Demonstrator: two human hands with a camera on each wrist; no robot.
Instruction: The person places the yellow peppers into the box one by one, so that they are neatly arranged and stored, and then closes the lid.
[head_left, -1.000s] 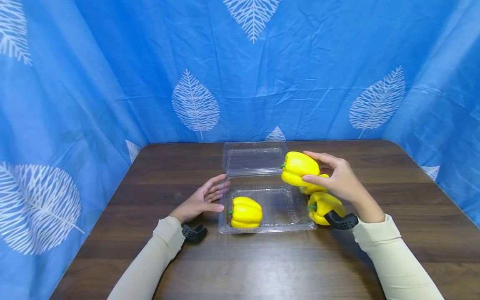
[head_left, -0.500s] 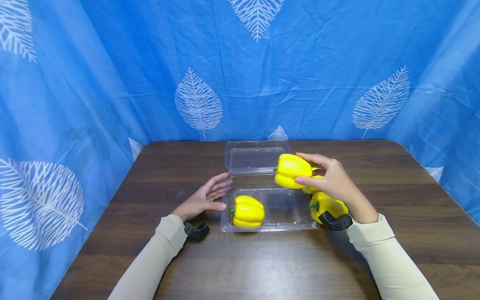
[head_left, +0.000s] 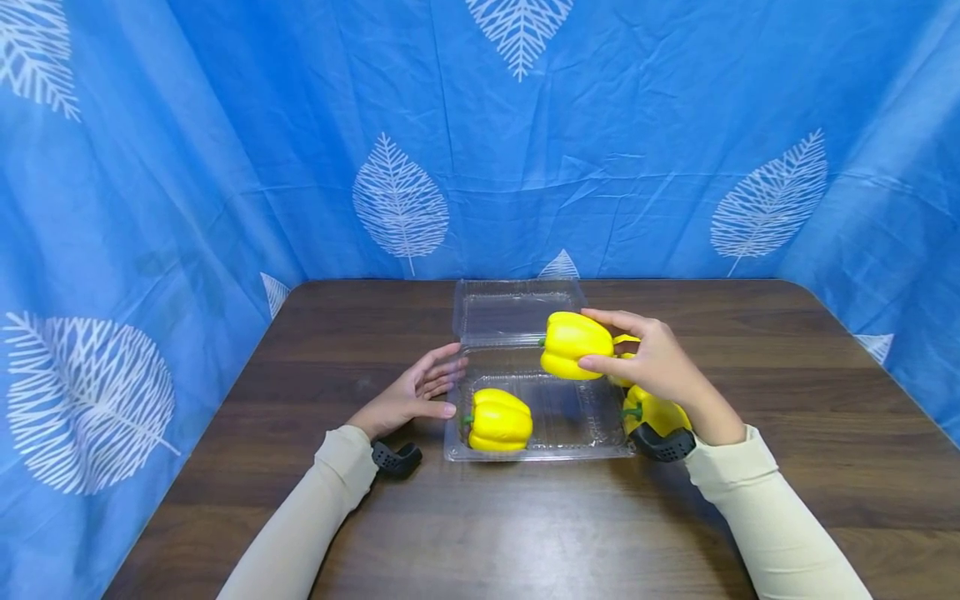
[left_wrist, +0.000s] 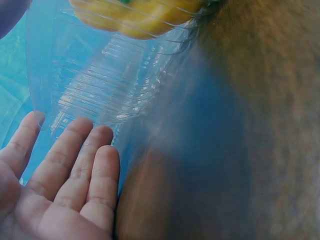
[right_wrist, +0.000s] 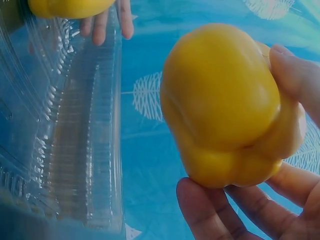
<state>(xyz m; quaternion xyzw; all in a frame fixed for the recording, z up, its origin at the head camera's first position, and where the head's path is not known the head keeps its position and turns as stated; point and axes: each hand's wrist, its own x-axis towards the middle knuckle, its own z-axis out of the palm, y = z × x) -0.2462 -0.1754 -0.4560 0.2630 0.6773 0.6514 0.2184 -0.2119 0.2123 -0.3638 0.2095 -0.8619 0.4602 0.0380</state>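
Observation:
A yellow bell pepper [head_left: 576, 345] is held between the thumb and fingers of my right hand [head_left: 651, 358], up over the right back part of a clear plastic clamshell container [head_left: 558, 455]. The right wrist view shows the same bell pepper [right_wrist: 220, 100] from its lobed bottom end. Inside the container, at the front left, lies another yellow bell pepper [head_left: 501, 420] with its green stem to the left. My left hand [head_left: 412, 395] stands at the container's left side, fingers fairly straight. In the left wrist view its fingertips are right at the clear wall [left_wrist: 90, 95].
The container's lid [head_left: 517, 310] lies folded back behind it. Right of the container is a yellow bell pepper [head_left: 658, 410], with another partly hidden behind my right hand. The brown wooden table [head_left: 525, 533] meets a blue leaf-print curtain [head_left: 480, 167] at the back.
My right hand has moved left with the bell pepper, farther over the container, and a little lower. The left hand keeps its place at the container's side. The head view has shifted slightly.

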